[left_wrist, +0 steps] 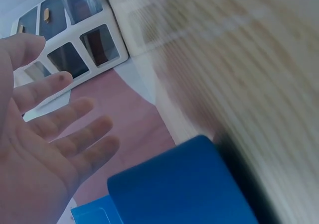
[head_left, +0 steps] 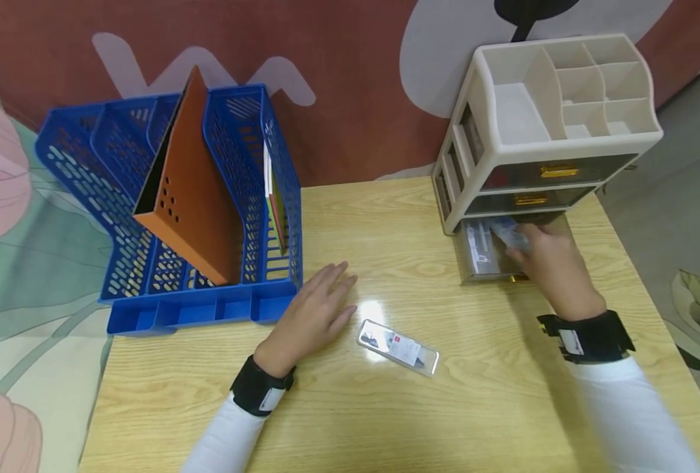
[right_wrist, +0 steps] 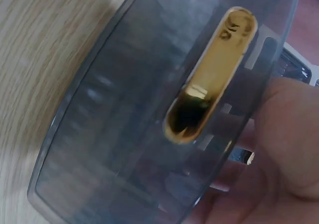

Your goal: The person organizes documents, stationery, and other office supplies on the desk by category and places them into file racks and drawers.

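My right hand [head_left: 553, 266] reaches into the pulled-out bottom drawer [head_left: 481, 276] of a white desktop organizer [head_left: 474, 164]. Its fingers pinch a clear plastic packet [head_left: 508, 231], whose contents I cannot make out. A white-and-clear item [head_left: 480, 246] lies at the drawer's left side. The right wrist view shows the smoky drawer front [right_wrist: 114, 119] with a gold handle [right_wrist: 212, 74], partly hiding the fingers. On the table, my left hand [head_left: 314, 312] is spread beside a blue file rack [head_left: 202, 302], holding nothing. A slim clear case [head_left: 394, 346] with a white label lies between the hands.
An orange file box [head_left: 199, 197] leans in the rack, and a few thin booklets [head_left: 274, 203] stand in its right slot. Two closed drawers with gold handles [head_left: 559, 172] sit above the open one. Small compartments [head_left: 583, 85] top the organizer. A patterned cloth [head_left: 356, 98] hangs behind.
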Available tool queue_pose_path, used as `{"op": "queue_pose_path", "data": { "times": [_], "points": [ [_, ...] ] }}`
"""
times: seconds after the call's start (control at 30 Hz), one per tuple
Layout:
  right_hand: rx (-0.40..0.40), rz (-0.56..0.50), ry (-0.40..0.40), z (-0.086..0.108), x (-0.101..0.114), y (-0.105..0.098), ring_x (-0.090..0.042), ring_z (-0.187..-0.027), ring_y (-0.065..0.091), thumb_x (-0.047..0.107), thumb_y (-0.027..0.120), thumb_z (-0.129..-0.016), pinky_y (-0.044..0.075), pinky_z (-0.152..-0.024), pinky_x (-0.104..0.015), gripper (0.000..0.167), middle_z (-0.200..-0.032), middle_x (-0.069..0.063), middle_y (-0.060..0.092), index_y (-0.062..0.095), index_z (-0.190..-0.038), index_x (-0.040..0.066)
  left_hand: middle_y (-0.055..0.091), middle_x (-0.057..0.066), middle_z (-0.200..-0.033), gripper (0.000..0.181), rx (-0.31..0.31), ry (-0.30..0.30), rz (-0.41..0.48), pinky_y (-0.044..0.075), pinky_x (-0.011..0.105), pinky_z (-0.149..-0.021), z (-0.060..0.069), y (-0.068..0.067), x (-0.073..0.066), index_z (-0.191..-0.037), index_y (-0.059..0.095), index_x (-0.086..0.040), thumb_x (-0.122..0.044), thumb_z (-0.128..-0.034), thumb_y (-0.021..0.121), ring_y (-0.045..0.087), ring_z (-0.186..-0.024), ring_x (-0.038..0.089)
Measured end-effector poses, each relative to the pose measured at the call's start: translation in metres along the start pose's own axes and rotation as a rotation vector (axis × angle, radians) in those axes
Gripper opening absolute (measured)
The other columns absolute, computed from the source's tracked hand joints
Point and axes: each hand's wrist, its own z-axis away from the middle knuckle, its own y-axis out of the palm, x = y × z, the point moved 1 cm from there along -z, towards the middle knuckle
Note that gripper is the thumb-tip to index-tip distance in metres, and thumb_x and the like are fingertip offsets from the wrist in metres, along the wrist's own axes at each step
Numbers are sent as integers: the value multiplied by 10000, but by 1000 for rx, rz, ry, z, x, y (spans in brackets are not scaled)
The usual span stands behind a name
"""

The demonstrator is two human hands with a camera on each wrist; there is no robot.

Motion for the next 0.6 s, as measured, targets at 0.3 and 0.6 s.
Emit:
{"op": "queue_pose_path", "data": {
  "times": [0.3,0.6],
  "points": [
    [337,-57,166,-12,-3,5,-596,-1114,557,224,708,-962,494,-839,-695,680,-1162,-407,609,404,-1479,-97,533,225,-1512,486,12,8,-2,403,523,-1187,0,1,3,-1412,612,-41,-292,-1000,675,520,-1389,430],
    [441,-117,221,-18,-6,5,-665,-1256,440,273,736,-962,411,-1000,-752,795,-1395,-469,448,317,-1524,-103,520,217,-1527,470,37,-18,14,380,519,-1205,-5,1,4,-1415,606,-49,-279,-1009,667,500,-1410,425]
  ]
}}
